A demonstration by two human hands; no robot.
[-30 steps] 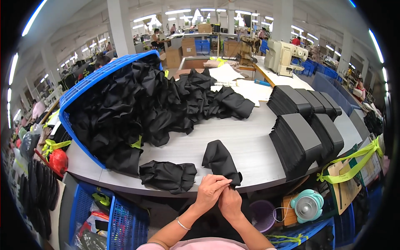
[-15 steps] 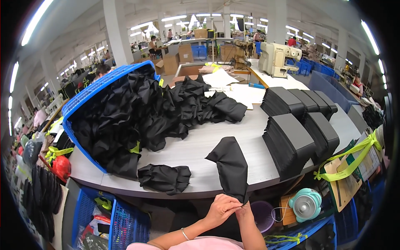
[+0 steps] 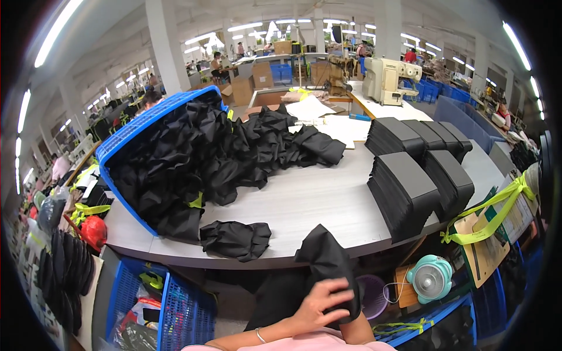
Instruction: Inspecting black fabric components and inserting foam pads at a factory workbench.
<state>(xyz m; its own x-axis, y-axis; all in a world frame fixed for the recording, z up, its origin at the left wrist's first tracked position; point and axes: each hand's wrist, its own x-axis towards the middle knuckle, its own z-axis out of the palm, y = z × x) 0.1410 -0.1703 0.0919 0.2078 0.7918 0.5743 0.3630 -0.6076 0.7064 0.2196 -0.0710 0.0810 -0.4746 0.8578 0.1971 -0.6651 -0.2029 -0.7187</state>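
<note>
A black fabric piece [image 3: 325, 254], like a small sewn sleeve or pouch, stands up in front of me at the table's near edge. My left hand [image 3: 325, 301] lies against its lower part, fingers spread and blurred a little. My right forearm [image 3: 358, 332] rises into the bottom of the piece; the right hand itself is covered by the cloth, so its fingers do not show. To the left, a crumpled black fabric piece [image 3: 236, 240] rests by the table edge. Behind it a tipped blue basket [image 3: 126, 131] spills a heap of similar black pieces [image 3: 193, 152] over the tabletop.
Neat stacks of flat black pieces [image 3: 404, 181] stand on the table's right. A teal fan [image 3: 430, 278] and a purple bin [image 3: 373, 295] sit below at right. Blue crates [image 3: 186, 310] are under the left edge. Farther back is a sewing machine [image 3: 389, 82].
The black piece has come down and nearer to me. My hands were together at its lower end; now the left is spread on its side and the right is hidden by the cloth.
</note>
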